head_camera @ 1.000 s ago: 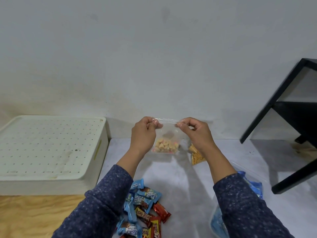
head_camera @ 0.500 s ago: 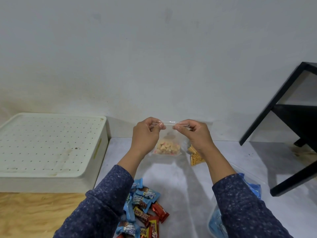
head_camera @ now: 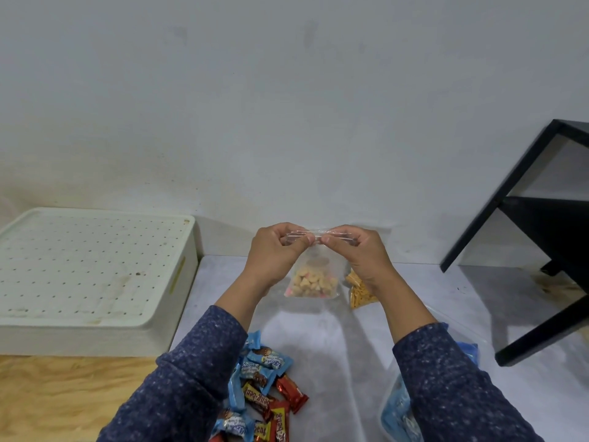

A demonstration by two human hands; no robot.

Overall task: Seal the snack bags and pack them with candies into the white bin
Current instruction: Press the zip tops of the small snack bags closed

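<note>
Head view shows sealing in progress: left hand (head_camera: 274, 250) and right hand (head_camera: 360, 253) each hold a pinching grip on the top strip of the clear snack bag (head_camera: 312, 282), held above the surface's far edge; orange-snack bag (head_camera: 360, 290), candies (head_camera: 267, 397) and lidded white bin (head_camera: 92, 275) await packing.

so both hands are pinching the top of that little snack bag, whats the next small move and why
Probably slide the pinch outward along the zip strip: left hand and right hand meet thumb to thumb at the middle of the snack bag, which hangs clear of the table, its ends likely unpressed.
</note>
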